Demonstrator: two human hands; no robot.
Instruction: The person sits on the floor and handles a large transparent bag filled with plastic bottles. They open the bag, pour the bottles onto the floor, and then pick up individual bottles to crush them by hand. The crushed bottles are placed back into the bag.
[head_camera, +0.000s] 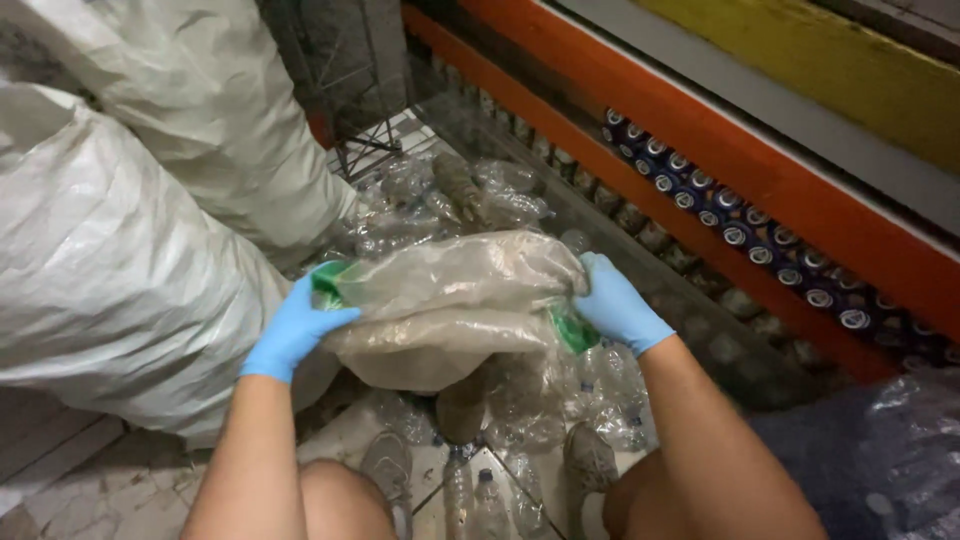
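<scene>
Two bulging white woven sacks (120, 250) fill the left side, the nearer one pressing close behind the left hand. A long orange steel rack beam (700, 150) runs diagonally down the right, with rows of dark blue cans (740, 225) packed beneath it. On the tiled floor (120, 490) lies a heap of clear crushed plastic bottles (450, 200), spreading from beyond the hands back to the person's feet.

Between the two hands hangs a crumpled, cloudy clear plastic bag with green patches (450, 300). Its long axis runs left to right, slightly tilted, and it lies stretched directly between both grips, so neither hand is nearer. The left hand in a blue glove (295, 325) pinches the bag's left end at a green patch; the right hand in a blue glove (615, 305) is closed on the right end, fingers curled into the film.

The bag hides the bottles below it, and whether anything lies inside cannot be made out. The grey shoes (590, 465) are partly covered by bottles.
</scene>
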